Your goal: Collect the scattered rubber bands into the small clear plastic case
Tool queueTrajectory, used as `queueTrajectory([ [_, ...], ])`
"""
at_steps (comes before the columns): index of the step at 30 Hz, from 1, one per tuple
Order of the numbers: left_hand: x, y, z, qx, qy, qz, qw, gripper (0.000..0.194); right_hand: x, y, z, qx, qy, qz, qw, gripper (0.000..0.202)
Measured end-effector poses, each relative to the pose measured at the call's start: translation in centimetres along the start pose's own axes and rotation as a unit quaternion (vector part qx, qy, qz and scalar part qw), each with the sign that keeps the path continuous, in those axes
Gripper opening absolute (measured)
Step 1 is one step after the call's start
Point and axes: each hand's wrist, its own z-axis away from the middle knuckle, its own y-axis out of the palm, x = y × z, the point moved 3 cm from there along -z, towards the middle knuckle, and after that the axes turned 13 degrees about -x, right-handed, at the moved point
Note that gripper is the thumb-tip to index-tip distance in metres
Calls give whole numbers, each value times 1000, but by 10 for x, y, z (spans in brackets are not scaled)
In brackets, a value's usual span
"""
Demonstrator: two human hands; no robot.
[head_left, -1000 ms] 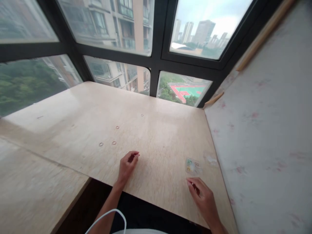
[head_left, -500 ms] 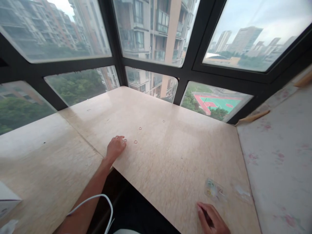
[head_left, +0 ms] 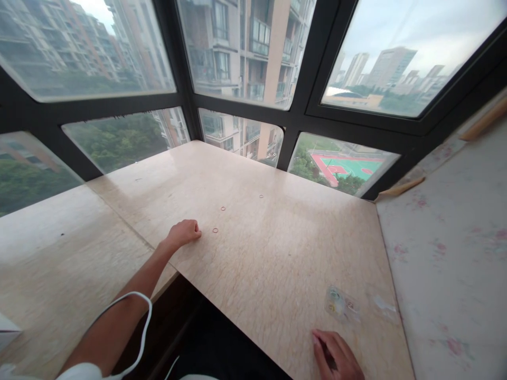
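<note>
My left hand (head_left: pixel 184 232) rests on the stone-look tabletop (head_left: pixel 253 253) with its fingers closed. It covers the spot where a small ring lay at its fingertips; that ring is now hidden by the fingers. Just right of this hand lies a thin reddish ring (head_left: pixel 215 230), with a second ring (head_left: pixel 223 208) behind it and a third ring (head_left: pixel 261 196) farther back. My right hand (head_left: pixel 336 354) sits at the near edge, fingers curled and thumb against them, nothing visible in it. Beyond it is a small clear plastic case (head_left: pixel 343 304) with coloured rings or bands inside.
A clear plastic piece (head_left: pixel 384 306) lies right of the case, near the wallpapered wall (head_left: pixel 439 274). A white cable (head_left: pixel 147 330) loops by my left forearm. The corner of a white box (head_left: pixel 8 332) shows at far left. Dark-framed windows (head_left: pixel 293 121) border the back.
My left fingers have closed over the ring beside them, which has gone from sight. The whole view has shifted slightly; my right hand keeps its pose and the other rings stay put.
</note>
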Motion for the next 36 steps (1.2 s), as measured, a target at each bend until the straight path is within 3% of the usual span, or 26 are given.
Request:
queueTrajectory([
  [4, -9, -2, 13, -36, -2, 8, 999, 10, -1, 0, 1, 20, 1, 16, 1000, 25],
  [8, -33, 1, 28, -24, 9, 188, 982, 13, 2, -2, -3, 31, -23, 27, 999, 21],
  [12, -77, 0, 46, 21, -10, 406, 913, 19, 9, -3, -7, 20, -31, 34, 999, 21],
  [17, -147, 3, 72, 62, 5, 506, 860, 25, 16, -4, -9, 29, -10, 53, 998, 21],
  [24, -244, 24, 113, 132, 84, 559, 814, 29, 23, -4, -14, 52, 26, 79, 995, 20],
  [28, -292, 30, 138, 152, 159, 546, 808, 23, 21, -5, -16, 50, 62, 66, 995, 17],
  [32, -327, 32, 157, 139, 240, 516, 811, 14, 20, -5, -15, 45, 82, 55, 994, 15],
  [36, -350, 40, 169, 124, 291, 494, 810, 14, 19, -6, -14, 33, 77, 56, 995, 16],
])
